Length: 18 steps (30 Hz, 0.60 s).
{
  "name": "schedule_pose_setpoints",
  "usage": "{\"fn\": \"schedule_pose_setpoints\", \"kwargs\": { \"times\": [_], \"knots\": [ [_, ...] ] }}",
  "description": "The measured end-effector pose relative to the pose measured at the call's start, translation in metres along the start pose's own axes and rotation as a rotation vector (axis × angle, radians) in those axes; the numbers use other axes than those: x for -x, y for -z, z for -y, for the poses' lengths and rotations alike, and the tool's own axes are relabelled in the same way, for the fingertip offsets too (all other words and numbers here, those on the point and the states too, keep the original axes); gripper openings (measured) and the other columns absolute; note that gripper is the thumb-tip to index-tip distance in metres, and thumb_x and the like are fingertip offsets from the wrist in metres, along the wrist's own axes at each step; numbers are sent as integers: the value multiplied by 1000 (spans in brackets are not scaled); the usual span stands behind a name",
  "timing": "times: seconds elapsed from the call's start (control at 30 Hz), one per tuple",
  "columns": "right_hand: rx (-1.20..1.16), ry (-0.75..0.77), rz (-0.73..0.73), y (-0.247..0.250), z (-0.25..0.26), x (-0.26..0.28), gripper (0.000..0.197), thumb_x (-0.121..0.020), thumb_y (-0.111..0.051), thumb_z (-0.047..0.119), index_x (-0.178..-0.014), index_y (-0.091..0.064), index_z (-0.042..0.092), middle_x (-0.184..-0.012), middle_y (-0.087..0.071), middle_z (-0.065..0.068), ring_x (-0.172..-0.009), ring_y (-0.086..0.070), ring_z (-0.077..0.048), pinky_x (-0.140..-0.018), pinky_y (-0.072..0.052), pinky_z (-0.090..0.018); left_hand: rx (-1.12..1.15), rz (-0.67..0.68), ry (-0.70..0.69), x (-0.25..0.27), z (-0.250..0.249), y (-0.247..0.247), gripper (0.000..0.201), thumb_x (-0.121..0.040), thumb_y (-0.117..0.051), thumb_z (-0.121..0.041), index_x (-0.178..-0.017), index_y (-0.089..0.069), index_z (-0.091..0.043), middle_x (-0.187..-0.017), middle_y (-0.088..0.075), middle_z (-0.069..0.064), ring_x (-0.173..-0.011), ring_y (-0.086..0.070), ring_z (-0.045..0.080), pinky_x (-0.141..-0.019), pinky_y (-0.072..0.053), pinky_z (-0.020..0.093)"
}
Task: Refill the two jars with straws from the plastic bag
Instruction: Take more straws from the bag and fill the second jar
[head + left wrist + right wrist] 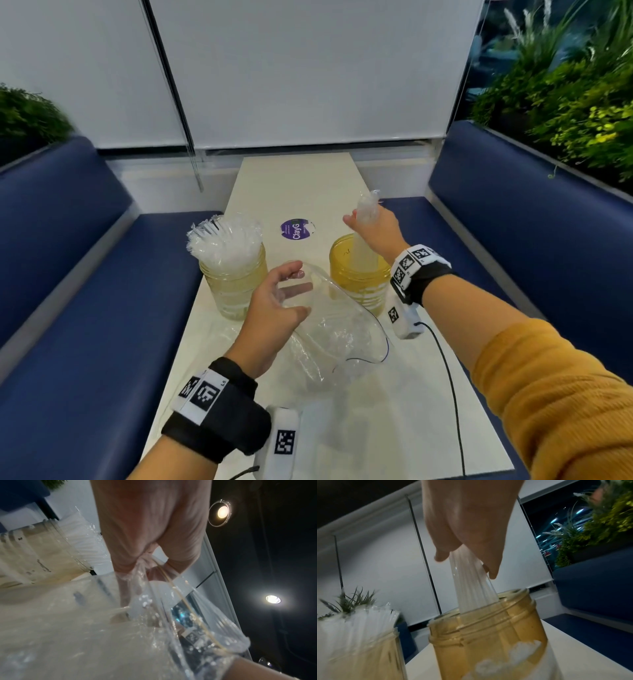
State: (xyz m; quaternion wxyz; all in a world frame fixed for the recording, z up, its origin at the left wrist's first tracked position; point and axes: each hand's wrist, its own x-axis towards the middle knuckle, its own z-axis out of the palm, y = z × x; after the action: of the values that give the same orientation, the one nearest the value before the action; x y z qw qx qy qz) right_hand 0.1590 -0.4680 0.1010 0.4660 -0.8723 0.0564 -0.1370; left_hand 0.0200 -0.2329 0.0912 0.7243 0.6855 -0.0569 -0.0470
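Pale bench (308, 185) between two blue upholstered seats, backed by a white roller blind, with planters of greenery at either side. Task objects: two amber-tinted jars standing side by side, and a clear plastic bag (329, 329) lying crumpled nearer the viewer, just in front of them. The left jar (236, 284) is packed with wrapped straws (222, 240) that fan out above its rim; judged from this, it is already refilled. The right jar (488, 639) is only partly served: a bundle of straws (471, 588) enters its mouth, the lower ends visible through the wall near the base, with much of the mouth around the bundle unoccupied. The right hand (376, 229) is closed around the upper part of this bundle, directly above the jar. The left hand (277, 298) pinches the rim of the bag between thumb and fingers, holding its mouth open and raised off the bench. The bag appears nearly or wholly empty, though its transparency prevents certainty. Remaining work, as judged: release the bundle into the right jar, and add any straws still in the bag. A purple round sticker (296, 229) lies on the bench beyond the jars.
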Motion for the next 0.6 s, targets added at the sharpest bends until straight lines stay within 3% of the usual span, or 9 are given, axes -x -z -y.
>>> {"fn": "schedule_pose_setpoints", "kwargs": {
  "times": [0.1, 0.17, 0.23, 0.33, 0.4, 0.43, 0.47, 0.53, 0.6],
  "knots": [
    [-153, -28, -19, 5, -7, 2, 78, -72, -87, 43, -136, -51, 18, -118, -64, 3, -111, -61, -17, -94, -51, -34, 14, -4, 8, -1, 0, 0, 72, -78, -58, 29, -129, -57, -21, -126, -58, 2, -116, -67, 18, -97, -54, 60],
    [-276, 4, -80, 9, -4, 4, 94, -67, -91, 41, -143, -38, 27, -125, -62, 1, -115, -58, -15, -93, -50, -32, 23, -4, 15, 0, 0, -3, 72, -78, -57, 30, -126, -58, -23, -125, -57, 3, -116, -66, 19, -97, -53, 60],
    [-246, 68, -111, 7, -1, 8, 83, -75, -86, 43, -142, -39, 30, -129, -59, 0, -117, -54, -14, -94, -47, -29, 23, 5, 16, 1, -1, -6, 72, -78, -57, 30, -126, -58, -24, -126, -57, 3, -117, -66, 19, -97, -53, 60],
    [38, 48, -11, 2, -6, 13, 53, -90, -68, 49, -134, -60, 19, -130, -62, -2, -121, -57, -17, -101, -46, -31, -8, 30, 18, 3, -4, -11, 73, -79, -57, 28, -133, -55, -20, -131, -57, 3, -119, -65, 17, -96, -54, 54],
    [316, 33, 52, 3, -8, 18, 47, -88, -69, 50, -123, -69, 19, -133, -60, -3, -127, -53, -24, -106, -44, -39, -26, 49, 15, 4, -6, -13, 74, -80, -57, 27, -137, -53, -20, -134, -57, 0, -120, -64, 15, -94, -56, 48],
    [430, 78, 10, 7, -3, 22, 43, -87, -71, 49, -120, -70, 21, -132, -58, -3, -127, -50, -25, -106, -43, -41, -33, 56, 14, 5, -7, -14, 74, -80, -56, 26, -138, -53, -21, -135, -57, -2, -120, -63, 14, -93, -57, 46],
    [478, 152, -79, 11, 6, 28, 37, -87, -71, 47, -115, -71, 22, -126, -58, -2, -122, -50, -23, -101, -45, -39, -36, 60, 11, 5, -8, -14, 75, -81, -55, 26, -138, -53, -21, -135, -58, -4, -121, -63, 13, -93, -57, 44],
    [400, 376, -227, 24, 36, 50, 23, -90, -68, 42, -93, -72, 20, -97, -64, 5, -92, -58, -15, -80, -49, -31, -34, 60, 6, 5, -9, -16, 74, -81, -55, 26, -138, -53, -22, -135, -58, -7, -122, -62, 12, -91, -57, 41],
    [262, 474, -28, 35, 64, 74, 31, -94, -64, 34, -73, -73, 12, -66, -66, 8, -61, -62, -16, -62, -52, -28, -22, 55, 1, 6, -9, -18, 72, -82, -53, 26, -139, -52, -19, -136, -58, -7, -124, -61, 13, -87, -57, 37]
  ]
}}
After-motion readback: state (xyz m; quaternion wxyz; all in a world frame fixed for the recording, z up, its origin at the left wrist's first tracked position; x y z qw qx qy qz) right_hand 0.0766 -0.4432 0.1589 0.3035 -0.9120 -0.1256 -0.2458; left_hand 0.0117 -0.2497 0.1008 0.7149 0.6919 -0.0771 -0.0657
